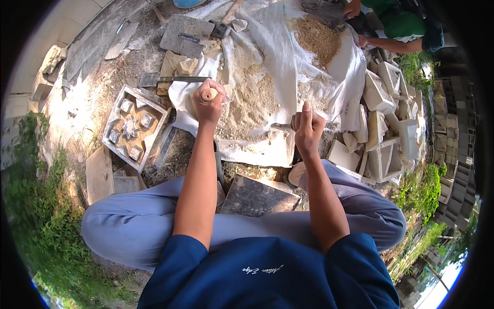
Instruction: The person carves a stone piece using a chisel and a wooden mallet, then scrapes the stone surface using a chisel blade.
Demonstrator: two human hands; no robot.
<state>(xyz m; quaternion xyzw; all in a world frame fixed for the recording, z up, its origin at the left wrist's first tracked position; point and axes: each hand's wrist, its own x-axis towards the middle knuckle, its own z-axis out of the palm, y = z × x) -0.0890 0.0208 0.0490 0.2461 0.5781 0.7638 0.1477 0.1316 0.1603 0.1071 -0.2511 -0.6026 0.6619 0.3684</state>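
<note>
My left hand (210, 105) is closed around an upright wooden handle (208, 94), whose round end faces up. A long dark metal bar (182, 79) runs leftward from beside that fist; I cannot tell whether it joins the handle. My right hand (307, 127) is closed with the thumb on top, and a thin grey metal tool (280, 125) sticks out from its left side. Both hands hover over a white sheet (257, 154) spread with pale crumbly sand (253, 100). Left of my left hand lies a square mould-like frame (109, 121) with a star-shaped centre.
A plastering float (186, 33) and a hammer (222, 28) lie at the far left. Pale cast blocks (381, 134) pile up on the right. Beyond the sand mound (316, 41), another person's arm (386, 44) reaches in. A dark slab (260, 195) lies between my legs.
</note>
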